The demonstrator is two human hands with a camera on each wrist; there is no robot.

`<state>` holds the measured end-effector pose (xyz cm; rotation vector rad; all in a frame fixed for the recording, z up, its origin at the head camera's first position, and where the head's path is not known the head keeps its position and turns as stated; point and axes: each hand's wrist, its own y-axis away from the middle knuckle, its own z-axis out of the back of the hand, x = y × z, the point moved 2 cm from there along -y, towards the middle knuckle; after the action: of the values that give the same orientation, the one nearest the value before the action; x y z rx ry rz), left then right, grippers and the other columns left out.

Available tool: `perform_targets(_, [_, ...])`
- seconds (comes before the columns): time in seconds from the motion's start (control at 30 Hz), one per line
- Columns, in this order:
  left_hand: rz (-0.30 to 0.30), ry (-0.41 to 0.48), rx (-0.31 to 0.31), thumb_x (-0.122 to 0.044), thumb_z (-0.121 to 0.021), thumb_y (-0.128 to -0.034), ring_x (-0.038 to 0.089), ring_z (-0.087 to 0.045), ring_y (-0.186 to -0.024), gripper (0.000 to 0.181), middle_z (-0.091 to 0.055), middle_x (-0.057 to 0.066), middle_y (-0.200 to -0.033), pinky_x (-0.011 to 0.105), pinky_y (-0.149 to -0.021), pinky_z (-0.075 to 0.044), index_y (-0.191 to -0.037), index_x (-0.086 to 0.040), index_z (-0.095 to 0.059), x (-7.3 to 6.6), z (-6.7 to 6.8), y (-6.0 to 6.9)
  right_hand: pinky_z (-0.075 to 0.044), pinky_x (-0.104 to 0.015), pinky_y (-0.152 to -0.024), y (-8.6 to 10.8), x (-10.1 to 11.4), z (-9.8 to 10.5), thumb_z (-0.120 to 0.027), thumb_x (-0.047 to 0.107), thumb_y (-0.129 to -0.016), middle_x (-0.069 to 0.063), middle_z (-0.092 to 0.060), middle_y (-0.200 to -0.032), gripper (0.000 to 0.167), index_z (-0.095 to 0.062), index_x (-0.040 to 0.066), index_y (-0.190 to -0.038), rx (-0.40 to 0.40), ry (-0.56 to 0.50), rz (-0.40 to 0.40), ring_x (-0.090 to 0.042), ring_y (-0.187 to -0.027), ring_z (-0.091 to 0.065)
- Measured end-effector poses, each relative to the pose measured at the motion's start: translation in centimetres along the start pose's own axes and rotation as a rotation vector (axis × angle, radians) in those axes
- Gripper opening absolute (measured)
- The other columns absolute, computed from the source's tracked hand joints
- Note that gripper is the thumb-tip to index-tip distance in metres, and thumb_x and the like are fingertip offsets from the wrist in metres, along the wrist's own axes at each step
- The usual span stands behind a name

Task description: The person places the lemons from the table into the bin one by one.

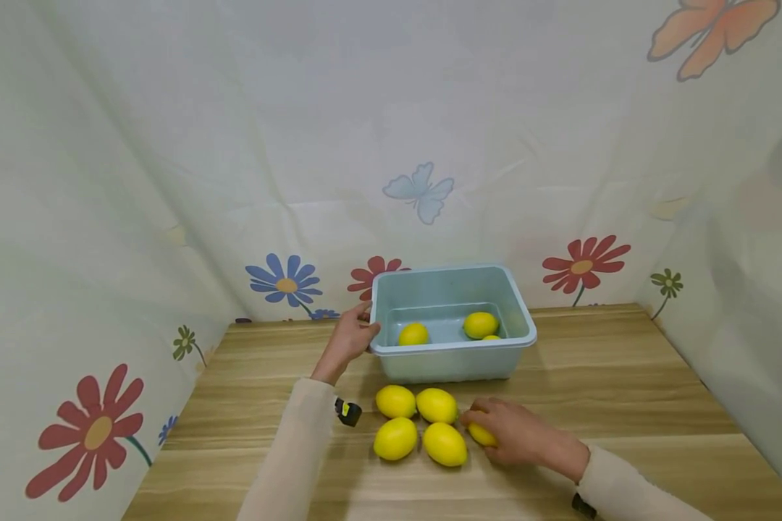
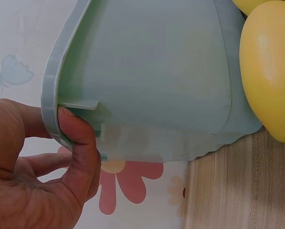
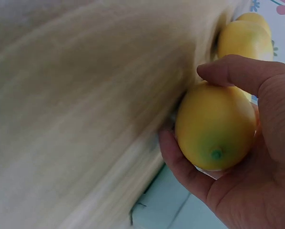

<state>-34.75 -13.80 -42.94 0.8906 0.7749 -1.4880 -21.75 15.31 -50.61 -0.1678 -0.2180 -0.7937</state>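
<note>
My left hand [image 1: 348, 339] pinches the rim at the left side of a light blue plastic basin [image 1: 446, 365]; the left wrist view shows thumb and fingers on either side of the rim [image 2: 51, 86]. Low over the table, right of the loose lemons, my right hand [image 1: 520, 434] grips a yellow lemon [image 1: 481, 435]. The right wrist view shows its thumb and fingers curled round that lemon [image 3: 214, 126], whose greenish tip faces the camera. Inside the basin lie a lemon [image 1: 413, 333] at the left, another lemon [image 1: 480, 325] at the right, and a third, mostly hidden by the front wall.
Several lemons sit close together before the basin, among them a back-left lemon [image 1: 395, 401] and a front-right lemon [image 1: 445, 444]. The wood-grain table [image 1: 234, 434] meets a pale curtain [image 1: 313, 145] printed with flowers and butterflies at the back and sides.
</note>
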Motion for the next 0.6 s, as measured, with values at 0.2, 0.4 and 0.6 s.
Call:
perform_targets(0.2, [-0.006, 0.001, -0.003, -0.009, -0.060, -0.0947, 0.037, -0.064, -0.099, 0.056, -0.058, 0.021, -0.118, 0.027, -0.059, -0.059, -0.148, -0.009, -0.043, 0.0, 0.1, 0.0, -0.055, -0.041, -0.084, 0.1, -0.2, -0.2, -0.076, 0.017, -0.078, 0.004, -0.059, -0.111, 0.046, -0.062, 0.023, -0.122, 0.001, 0.000, -0.003, -0.018, -0.102, -0.060])
perform_targets(0.4, [-0.011, 0.006, -0.005, -0.008, -0.060, -0.0946, 0.038, -0.063, -0.099, 0.056, -0.058, 0.021, -0.117, 0.026, -0.058, -0.058, -0.148, -0.008, -0.043, 0.1, 0.0, -0.1, -0.056, -0.040, -0.084, 0.6, -0.4, 0.0, -0.075, 0.021, -0.082, 0.003, -0.059, -0.112, 0.042, -0.062, 0.022, -0.121, 0.025, -0.003, -0.017, -0.017, -0.102, -0.060])
perform_targets(0.6, [-0.009, 0.002, 0.003, -0.009, -0.060, -0.0944, 0.033, -0.064, -0.094, 0.056, -0.059, 0.021, -0.118, 0.027, -0.059, -0.059, -0.148, -0.009, -0.043, 0.0, 0.0, -0.1, -0.056, -0.042, -0.086, 0.9, -0.2, 0.8, -0.075, 0.022, -0.081, 0.000, -0.061, -0.115, 0.043, -0.064, 0.019, -0.123, -0.011, 0.005, -0.010, -0.018, -0.101, -0.061])
